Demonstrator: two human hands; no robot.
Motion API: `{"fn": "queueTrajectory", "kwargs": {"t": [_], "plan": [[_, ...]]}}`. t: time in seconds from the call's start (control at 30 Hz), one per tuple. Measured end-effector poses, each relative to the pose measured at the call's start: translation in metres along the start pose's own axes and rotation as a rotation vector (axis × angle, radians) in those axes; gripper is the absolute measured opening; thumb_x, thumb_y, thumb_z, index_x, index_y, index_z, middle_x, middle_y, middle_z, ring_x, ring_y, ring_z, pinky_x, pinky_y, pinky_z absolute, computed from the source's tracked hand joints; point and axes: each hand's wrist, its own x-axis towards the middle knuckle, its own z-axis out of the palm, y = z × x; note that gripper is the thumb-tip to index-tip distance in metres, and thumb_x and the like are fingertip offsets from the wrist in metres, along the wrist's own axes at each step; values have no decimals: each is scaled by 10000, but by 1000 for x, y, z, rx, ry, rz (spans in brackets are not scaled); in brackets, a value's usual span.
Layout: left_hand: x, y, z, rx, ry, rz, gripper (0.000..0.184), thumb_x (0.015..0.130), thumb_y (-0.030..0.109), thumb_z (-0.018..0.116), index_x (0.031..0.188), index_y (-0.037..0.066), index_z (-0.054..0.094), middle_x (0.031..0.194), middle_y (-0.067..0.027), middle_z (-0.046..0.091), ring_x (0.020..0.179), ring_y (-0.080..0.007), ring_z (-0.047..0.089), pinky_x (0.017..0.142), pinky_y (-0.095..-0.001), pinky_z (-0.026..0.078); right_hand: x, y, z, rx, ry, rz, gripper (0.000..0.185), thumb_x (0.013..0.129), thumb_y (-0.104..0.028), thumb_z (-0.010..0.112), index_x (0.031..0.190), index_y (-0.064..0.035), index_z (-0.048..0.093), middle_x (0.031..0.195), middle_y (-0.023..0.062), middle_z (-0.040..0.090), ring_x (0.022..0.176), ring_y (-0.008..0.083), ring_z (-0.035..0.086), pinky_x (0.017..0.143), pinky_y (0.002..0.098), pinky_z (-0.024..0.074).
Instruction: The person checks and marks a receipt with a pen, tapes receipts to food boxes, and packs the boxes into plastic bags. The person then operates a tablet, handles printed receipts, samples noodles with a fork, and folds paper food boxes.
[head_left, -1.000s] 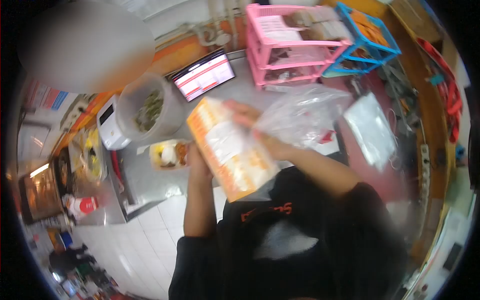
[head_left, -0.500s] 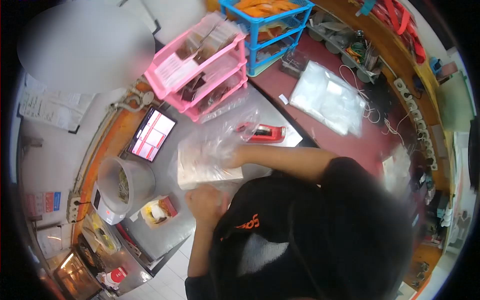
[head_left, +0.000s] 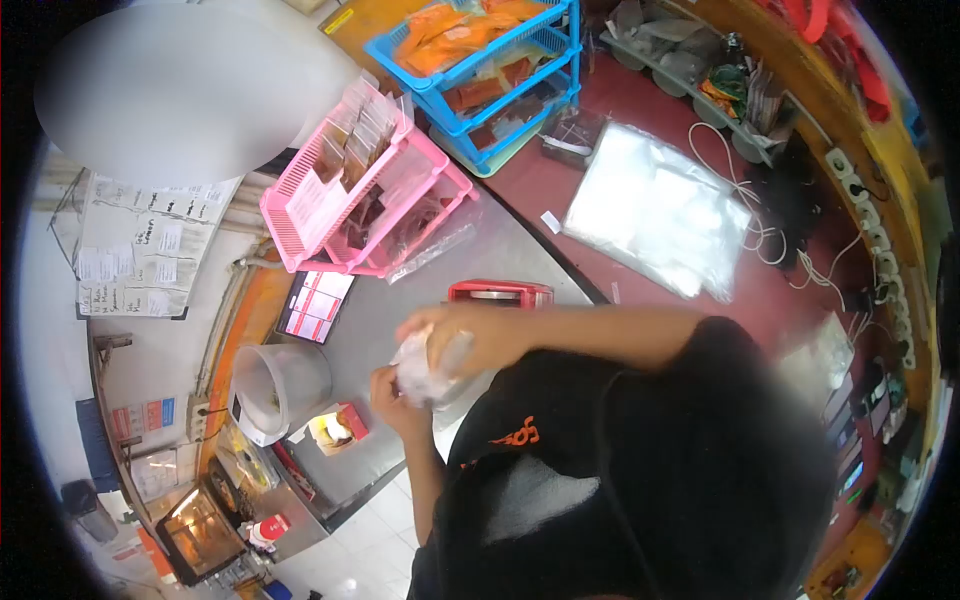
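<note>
Close in front of my dark shirt, both hands are on a clear plastic bag [head_left: 425,372] with something white in it. My left hand [head_left: 388,392] grips its left side with bent fingers. From above, my right hand [head_left: 468,340] curls over the bag and hides part of it. Just past my right hand lies a red tape dispenser [head_left: 500,292] on the metal counter [head_left: 385,320]. To the left is a small open red-and-white food box [head_left: 338,430] with yellow and white contents.
A pink tiered rack [head_left: 370,190] and a blue tiered rack [head_left: 480,80] hold packets. Left stand a tablet [head_left: 315,306] and a clear tub [head_left: 285,385]. A stack of clear plastic bags [head_left: 655,210] lies on the dark red table [head_left: 600,100], near white cables.
The bagged white thing has been lifted and drawn closer to my body, and both hands are now together on it. The camera view has shifted.
</note>
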Motion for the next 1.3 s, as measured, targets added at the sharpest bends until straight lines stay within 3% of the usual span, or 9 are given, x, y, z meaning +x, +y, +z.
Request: {"fn": "queueTrajectory", "kwargs": {"t": [0.1, 0.17, 0.3, 0.4, 0.57, 0.77, 0.9, 1.17, 1.3], "plan": [[-15, -5, 20, 478, 84, 291, 104, 791, 74, 657, 840, 39, 572, 805, -71, 581, 745, -166, 570, 635, -298, 454, -16, 7, -78, 66, 430, 272, 155, 790, -26, 655, 944, -35, 662, 1021, 87, 636, 957, 174, 611, 814, 286, 494], [-43, -15, 43, -738, 645, -822, 126, 848, 95, 655, 904, 4, 589, 846, -59, 598, 797, -172, 591, 652, -308, 471, -37, 74, -155, -489, 804, 158, 114, 802, -34, 648, 914, -54, 663, 856, 47, 659, 799, 142, 620, 710, 301, 505], [-61, -27, 70, -608, 592, -1142, 298, 844, 150, 689, 1024, -70, 600, 941, -106, 642, 792, -239, 632, 704, -339, 509, -71, 96, -258, -1138, 885, 449, 225, 784, -147, 692, 999, -84, 672, 941, 163, 647, 885, 304, 631, 767, 405, 495], [-63, -36, 74, 306, 163, -554, 326, 830, 158, 707, 1010, -96, 610, 960, -134, 653, 775, -266, 637, 713, -355, 512, -67, 100, -278, -1184, 782, 451, 227, 793, -183, 681, 1001, -93, 679, 981, 178, 635, 897, 346, 618, 784, 437, 485], [-81, -73, 78, -152, 312, -856, 359, 816, 182, 729, 991, -110, 615, 972, -148, 663, 859, -257, 638, 757, -352, 506, -63, 126, -303, -1156, 711, 591, 178, 814, -235, 650, 943, -130, 713, 933, 166, 669, 926, 360, 623, 829, 464, 487], [-90, -84, 66, -493, 301, -1048, 327, 833, 186, 712, 990, -86, 619, 966, -126, 664, 868, -180, 620, 768, -295, 489, -69, 121, -306, -640, 1147, 18, 110, 852, -99, 637, 926, -31, 684, 803, 68, 679, 715, 144, 646, 648, 267, 511], [-100, -97, 54, -446, 75, -970, 279, 849, 182, 690, 1007, -41, 635, 962, -94, 672, 838, -161, 619, 754, -279, 489, -52, 77, -211, -119, 1067, -48, 46, 872, -12, 595, 916, -7, 583, 807, 100, 653, 697, 141, 627, 627, 262, 524], [-99, -104, 38, -540, -74, -757, 251, 846, 135, 677, 1048, -12, 652, 1005, -83, 670, 887, -158, 615, 775, -308, 489, -20, 155, 63, 749, 928, 706, 60, 898, -102, 596, 895, -42, 601, 815, 81, 649, 708, 138, 641, 670, 257, 558], [-96, -110, 28, -400, -189, -612, 194, 795, 112, 681, 976, 42, 681, 989, -96, 677, 878, -224, 634, 797, -324, 488, -25, 190, 118, 481, 854, 879, 56, 861, -75, 624, 894, -32, 640, 831, 82, 654, 694, 149, 639, 664, 256, 539]]}}
